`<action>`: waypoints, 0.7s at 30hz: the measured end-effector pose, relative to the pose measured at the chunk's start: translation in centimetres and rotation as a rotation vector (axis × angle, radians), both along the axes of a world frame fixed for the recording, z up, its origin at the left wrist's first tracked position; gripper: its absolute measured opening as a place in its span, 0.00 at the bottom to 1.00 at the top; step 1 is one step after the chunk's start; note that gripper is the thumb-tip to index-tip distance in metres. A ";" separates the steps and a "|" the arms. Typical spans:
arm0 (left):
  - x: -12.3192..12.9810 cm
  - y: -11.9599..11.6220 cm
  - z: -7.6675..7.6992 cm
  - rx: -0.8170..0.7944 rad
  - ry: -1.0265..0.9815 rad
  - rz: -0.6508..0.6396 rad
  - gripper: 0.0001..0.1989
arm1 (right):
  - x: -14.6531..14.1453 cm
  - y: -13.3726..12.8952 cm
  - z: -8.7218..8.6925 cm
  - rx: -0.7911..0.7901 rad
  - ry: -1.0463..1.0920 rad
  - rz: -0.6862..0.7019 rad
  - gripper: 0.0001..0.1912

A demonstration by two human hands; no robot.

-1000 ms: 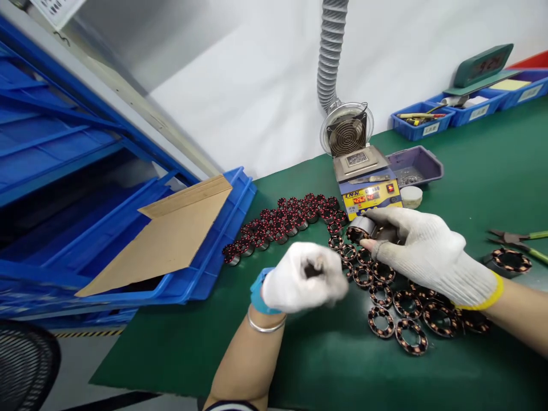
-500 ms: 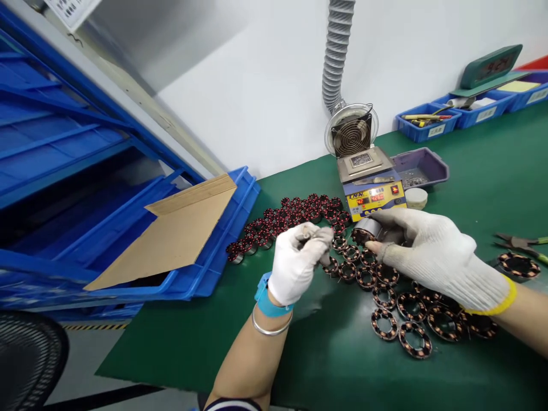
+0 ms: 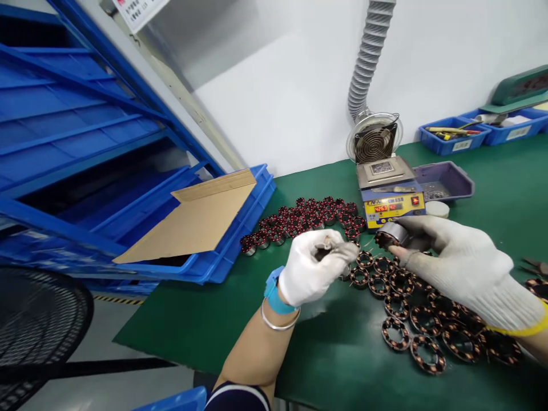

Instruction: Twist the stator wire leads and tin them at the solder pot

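My right hand [image 3: 462, 262], in a white knit glove with a yellow cuff, grips a silver metal ring [image 3: 391, 235] with copper windings between thumb and fingers. To its left, my left hand [image 3: 319, 262], in a white glove, has its fingers pinched together; what they hold, if anything, is hidden. The two hands are apart. Below them several copper-wound rings [image 3: 396, 334] lie on the green table [image 3: 334, 354]. Smaller rings with red windings [image 3: 299, 220] are grouped behind my left hand.
A blue and yellow heating unit [image 3: 391, 208] with lit digits stands behind my right hand, beside a purple tray [image 3: 462, 182]. Cardboard [image 3: 201, 222] lies on blue crates [image 3: 231, 251] at left. Pliers [image 3: 535, 265] lie at the right edge. Blue bins [image 3: 454, 145] stand by the wall.
The view has shifted, so the table and both hands appear further right. My right hand still grips the metal ring, and my left fingers remain pinched.
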State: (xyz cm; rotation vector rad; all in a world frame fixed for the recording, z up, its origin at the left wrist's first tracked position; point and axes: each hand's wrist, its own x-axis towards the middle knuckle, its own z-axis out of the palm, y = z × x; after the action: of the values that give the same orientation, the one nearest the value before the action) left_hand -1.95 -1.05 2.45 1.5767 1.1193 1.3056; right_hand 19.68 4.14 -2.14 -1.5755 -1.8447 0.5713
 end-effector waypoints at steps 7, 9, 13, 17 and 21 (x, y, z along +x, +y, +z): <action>-1.2 5.6 -6.5 -0.014 -0.095 0.319 0.16 | 1.8 2.5 1.2 0.167 -0.192 -0.115 0.31; -1.3 7.0 -9.1 -0.027 -0.120 0.341 0.18 | 2.4 5.2 2.4 0.250 -0.305 -0.127 0.29; -1.4 8.0 -12.6 -0.069 -0.125 0.323 0.19 | 2.1 12.5 5.4 0.295 -0.649 -0.139 0.32; -1.9 8.4 -14.0 -0.096 -0.141 0.323 0.20 | -0.1 18.5 7.5 0.244 -0.832 -0.031 0.29; -2.2 8.9 -14.6 -0.109 -0.175 0.366 0.21 | -2.5 21.1 8.0 0.202 -0.867 -0.005 0.25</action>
State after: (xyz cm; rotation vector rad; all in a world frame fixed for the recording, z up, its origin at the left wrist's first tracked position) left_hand -4.13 7.89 -12.17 1.1885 1.3849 1.5563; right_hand 17.21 25.29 5.86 -1.8315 -2.3914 -0.3786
